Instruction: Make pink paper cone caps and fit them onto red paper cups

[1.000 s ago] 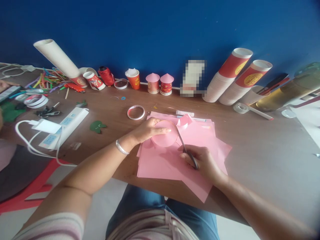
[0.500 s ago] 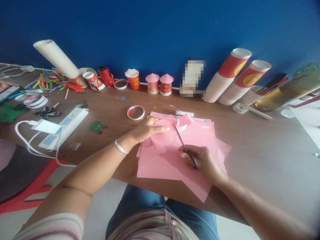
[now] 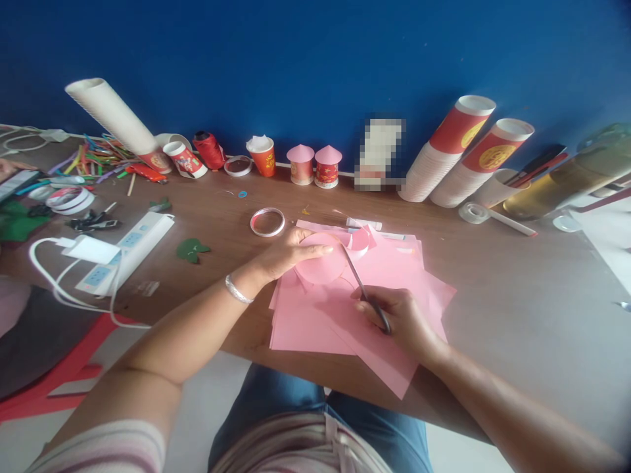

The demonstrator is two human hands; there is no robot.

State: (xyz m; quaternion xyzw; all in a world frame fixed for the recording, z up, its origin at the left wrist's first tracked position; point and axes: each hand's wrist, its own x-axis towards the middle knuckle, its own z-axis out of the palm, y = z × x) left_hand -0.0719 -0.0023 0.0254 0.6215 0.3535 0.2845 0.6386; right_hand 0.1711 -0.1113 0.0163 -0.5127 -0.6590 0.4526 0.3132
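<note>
At the centre of the frame, the left hand (image 3: 288,255) has its grip closed on a round pink paper disc (image 3: 321,264), thumb on top. Right of it, the right hand (image 3: 394,312) grips the dark handles of a pair of metal scissors (image 3: 365,293), blades reaching up and left to the disc's edge. Both are above a stack of pink paper sheets (image 3: 315,328) on the brown wooden bench (image 3: 221,226). Two cone-topped red paper cups (image 3: 314,172) stand at upper centre; a white power strip (image 3: 148,238) lies at left.
</note>
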